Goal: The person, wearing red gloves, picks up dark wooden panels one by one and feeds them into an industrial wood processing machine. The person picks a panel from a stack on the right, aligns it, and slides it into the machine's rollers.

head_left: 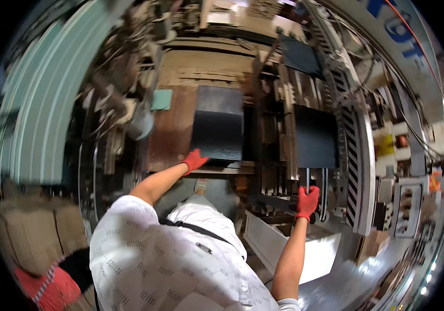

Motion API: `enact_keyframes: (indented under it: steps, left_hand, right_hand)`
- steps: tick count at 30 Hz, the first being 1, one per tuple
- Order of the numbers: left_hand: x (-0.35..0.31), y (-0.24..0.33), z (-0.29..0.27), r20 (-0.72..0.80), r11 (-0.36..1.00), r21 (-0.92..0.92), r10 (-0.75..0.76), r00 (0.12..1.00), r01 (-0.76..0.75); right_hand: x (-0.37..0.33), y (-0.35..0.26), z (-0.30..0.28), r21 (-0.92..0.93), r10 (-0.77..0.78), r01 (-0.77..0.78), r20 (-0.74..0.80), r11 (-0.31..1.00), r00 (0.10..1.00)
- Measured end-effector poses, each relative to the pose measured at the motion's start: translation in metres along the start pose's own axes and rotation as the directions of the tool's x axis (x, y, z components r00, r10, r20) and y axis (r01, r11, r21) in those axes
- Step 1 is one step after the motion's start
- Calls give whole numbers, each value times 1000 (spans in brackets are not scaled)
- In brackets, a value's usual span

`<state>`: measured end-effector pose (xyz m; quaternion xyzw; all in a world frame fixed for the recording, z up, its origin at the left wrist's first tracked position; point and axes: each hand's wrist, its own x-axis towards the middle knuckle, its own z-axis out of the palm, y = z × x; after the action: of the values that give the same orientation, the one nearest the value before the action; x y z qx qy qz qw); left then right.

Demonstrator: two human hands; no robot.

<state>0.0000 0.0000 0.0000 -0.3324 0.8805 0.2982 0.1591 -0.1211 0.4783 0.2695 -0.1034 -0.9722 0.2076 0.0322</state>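
My left hand [195,160], in a red glove, is at the lower left corner of a stack of dark sheets [217,135]. Its fingers are spread, with the thumb and a finger apart along the stack's near edge. The stack lies on a brown board [173,135], and its far part looks greyer. To the right, my right hand [307,202], also gloved in red, is by the narrow belts [325,186] of the machine, below a black sheet [316,137]. Its fingers are curled in, and what they hold, if anything, I cannot make out.
A small green pad [162,99] lies on the board's left. Another dark sheet [301,54] sits farther along the machine. A striped rail [354,155] borders it on the right. Below my right hand stands a white bin [310,254]. Cardboard boxes [30,236] and a red-clothed person [51,287] are at lower left.
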Motion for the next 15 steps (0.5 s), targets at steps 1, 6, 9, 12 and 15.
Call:
enact_keyframes:
  steps: [1,6,9,12,15]
  left_hand:
    - [4,7,2,40,999,25,46,998,-47]
    - [55,70,10,-54,890,-331,-349,936,313]
    - [49,85,36,-141,878,-347,-398,907,331]
    - [32,112,41,-31,865,-221,-468,883,450]
    - [8,151,36,-38,776,-324,-583,812,542]
  right_hand:
    - [-24,-2,-4,-65,-10,9,-20,998,1000]
    - [32,-8,-12,-190,47,-43,16,981,999]
    - [38,-7,-4,-154,81,-71,62,986,995]
    - [36,-10,-10,-180,112,-101,48,978,993]
    - [32,-3,-16,-187,180,-173,22,967,983]
